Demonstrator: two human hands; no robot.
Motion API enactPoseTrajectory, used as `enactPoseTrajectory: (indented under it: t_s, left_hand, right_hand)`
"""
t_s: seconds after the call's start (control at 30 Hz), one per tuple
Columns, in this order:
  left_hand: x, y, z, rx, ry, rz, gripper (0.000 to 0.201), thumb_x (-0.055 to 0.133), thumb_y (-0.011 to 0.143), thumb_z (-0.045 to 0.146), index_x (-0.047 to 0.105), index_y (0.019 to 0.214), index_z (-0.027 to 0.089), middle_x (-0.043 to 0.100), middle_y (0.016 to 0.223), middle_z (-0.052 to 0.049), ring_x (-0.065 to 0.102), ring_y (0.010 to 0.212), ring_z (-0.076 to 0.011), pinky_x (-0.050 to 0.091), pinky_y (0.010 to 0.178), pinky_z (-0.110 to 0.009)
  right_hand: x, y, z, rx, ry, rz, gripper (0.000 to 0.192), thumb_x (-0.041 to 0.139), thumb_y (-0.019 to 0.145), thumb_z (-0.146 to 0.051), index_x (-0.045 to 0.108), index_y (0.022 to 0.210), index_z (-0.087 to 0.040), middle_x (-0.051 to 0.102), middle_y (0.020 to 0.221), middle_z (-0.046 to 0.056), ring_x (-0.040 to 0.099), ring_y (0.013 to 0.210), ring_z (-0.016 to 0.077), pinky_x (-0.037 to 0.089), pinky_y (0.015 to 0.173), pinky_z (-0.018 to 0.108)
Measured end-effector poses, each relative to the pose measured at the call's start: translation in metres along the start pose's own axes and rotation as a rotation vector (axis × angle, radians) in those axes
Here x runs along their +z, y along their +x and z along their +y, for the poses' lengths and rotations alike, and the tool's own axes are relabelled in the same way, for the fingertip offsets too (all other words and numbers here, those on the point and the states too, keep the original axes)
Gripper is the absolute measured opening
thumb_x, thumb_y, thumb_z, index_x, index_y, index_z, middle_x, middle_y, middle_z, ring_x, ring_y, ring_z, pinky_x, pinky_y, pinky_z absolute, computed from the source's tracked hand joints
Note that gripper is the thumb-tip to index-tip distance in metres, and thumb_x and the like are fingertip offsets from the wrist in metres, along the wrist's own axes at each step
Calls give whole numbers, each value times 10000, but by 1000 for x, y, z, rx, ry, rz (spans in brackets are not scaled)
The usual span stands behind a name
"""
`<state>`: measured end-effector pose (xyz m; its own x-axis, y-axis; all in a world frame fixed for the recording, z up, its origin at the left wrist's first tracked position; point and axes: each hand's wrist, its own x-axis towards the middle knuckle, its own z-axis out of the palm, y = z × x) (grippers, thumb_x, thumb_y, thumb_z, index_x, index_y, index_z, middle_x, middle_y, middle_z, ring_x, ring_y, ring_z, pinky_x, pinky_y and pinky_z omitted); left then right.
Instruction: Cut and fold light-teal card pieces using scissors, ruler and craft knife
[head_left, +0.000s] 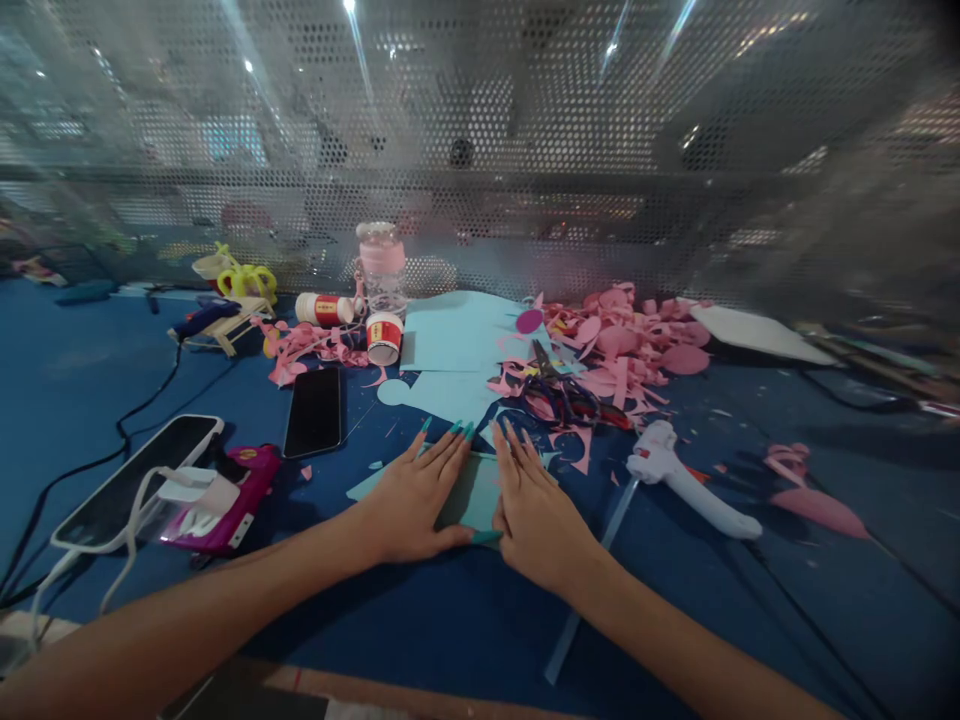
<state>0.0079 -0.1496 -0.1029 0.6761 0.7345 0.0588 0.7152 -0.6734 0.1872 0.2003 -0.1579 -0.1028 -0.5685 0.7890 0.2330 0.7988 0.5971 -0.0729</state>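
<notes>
My left hand (420,495) lies flat with fingers stretched out on a light blue-green sheet of paper (472,492), its thumb reaching toward the other hand. On the sheet's right side rests my right hand (534,505), its fingers extended forward. Both palms hide parts of the paper. Just beyond the fingertips lie more light blue sheets (457,335) and a small cut circle (393,392). Dark-handled scissors (559,395) sit among pink scraps, past my right hand. A white glue gun (694,480) with a clear glue stick (600,570) is right of my right forearm.
Pink paper scraps (619,335) are heaped at the back right. A black phone (313,410), a white-cased phone (142,480) and a magenta power strip (251,490) lie left. A bottle (381,265) and paper cup (384,338) stand before the perforated screen (480,130). Cables trail both sides.
</notes>
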Motion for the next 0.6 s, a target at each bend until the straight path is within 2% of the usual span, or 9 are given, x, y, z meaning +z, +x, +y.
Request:
enactPoseTrajectory:
  t_s: [0.1,0.23,0.3,0.6]
  left_hand:
    - [2,-1,1,-33,35,10,905,241,783,728,193,1412,80,214,1471,-167,155,1369,-309,98,1092,-525]
    - [5,-1,-1,-102,88,63,900,233,780,733,208,1415,96,212,1476,-153,167,1368,-301,93,1098,-508]
    - [7,-3,-2,-95,104,67,912,230,775,739,208,1415,89,201,1480,-154,167,1369,-297,93,1102,-494]
    - [6,-1,-1,-106,100,55,935,228,759,757,217,1414,91,236,1466,-161,200,1362,-286,125,1097,-487]
  right_hand:
    - [6,1,3,19,8,-47,958,441,608,-57,-88,1393,81,388,1354,292,373,1279,292,355,1037,458]
    - [5,7,5,58,-37,-104,800,441,627,-104,209,1354,137,330,1385,290,310,1311,295,308,1073,443]
    - [2,8,3,46,-65,-132,734,427,651,-118,296,1331,123,311,1401,263,295,1316,294,300,1076,449]
    - [4,10,4,34,-146,-153,645,409,723,-184,382,1320,58,337,1402,203,316,1311,272,285,1080,443]
